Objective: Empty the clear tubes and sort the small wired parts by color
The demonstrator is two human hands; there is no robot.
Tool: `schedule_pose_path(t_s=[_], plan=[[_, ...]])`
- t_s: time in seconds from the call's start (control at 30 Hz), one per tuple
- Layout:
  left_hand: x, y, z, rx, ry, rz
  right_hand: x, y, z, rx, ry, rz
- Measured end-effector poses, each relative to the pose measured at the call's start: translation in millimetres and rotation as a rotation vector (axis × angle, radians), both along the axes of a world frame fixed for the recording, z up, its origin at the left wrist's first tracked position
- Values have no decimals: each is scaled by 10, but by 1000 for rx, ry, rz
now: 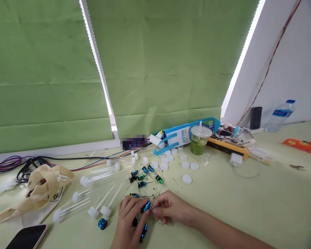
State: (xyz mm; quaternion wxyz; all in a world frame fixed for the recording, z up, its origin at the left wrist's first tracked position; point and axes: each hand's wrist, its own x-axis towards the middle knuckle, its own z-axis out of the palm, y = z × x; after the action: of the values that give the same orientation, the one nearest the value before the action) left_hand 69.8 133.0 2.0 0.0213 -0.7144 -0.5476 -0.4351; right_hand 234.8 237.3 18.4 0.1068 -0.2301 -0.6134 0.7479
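Now, through the head camera, I'm watching two bare hands meet at the near edge of the table. The left hand (pixel 132 216) has a blue metal piece (pixel 146 206) caught between thumb and fingers, tilted, just above the tabletop (pixel 223 211). Up close beside it comes the right hand (pixel 168 209), thumb and fingertips drawn together in a pinch right at that piece; whether something thin sits between them, I can't tell from where I stand. Another blue piece (pixel 143 232) lies under the left hand, partly covered.

Just beyond the fingers, there's a loose cluster: more blue pieces (pixel 142 184), a green piece (pixel 159 178), thin rods among them. Over to the left, a round blue knob (pixel 102 223) sits alone near clear tubes (pixel 107 195) with white ends. White caps (pixel 187 179) scatter towards the back, where a lidded cup (pixel 198 143) of green drink stands before a blue-and-white bag (pixel 180 137). A yellow-and-black bar (pixel 226 148) lies beside the cup, a white plug (pixel 235 159) near its end. And at the near left corner, a phone (pixel 27 238) lies beside a cloth bag (pixel 41 193).
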Motion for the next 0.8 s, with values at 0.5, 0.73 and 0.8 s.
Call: schedule_pose_path(t_s=[0.5,0.73,0.8], plan=[[72,-3,-46,-106,46,42,-9,-19,-73,-20,-40,-57],[66,13,-106,-73,63,43,-7,-35,-46,39,-108,-100],[64,14,-121,-68,63,50,-10,-32,-37,39,-98,-112]])
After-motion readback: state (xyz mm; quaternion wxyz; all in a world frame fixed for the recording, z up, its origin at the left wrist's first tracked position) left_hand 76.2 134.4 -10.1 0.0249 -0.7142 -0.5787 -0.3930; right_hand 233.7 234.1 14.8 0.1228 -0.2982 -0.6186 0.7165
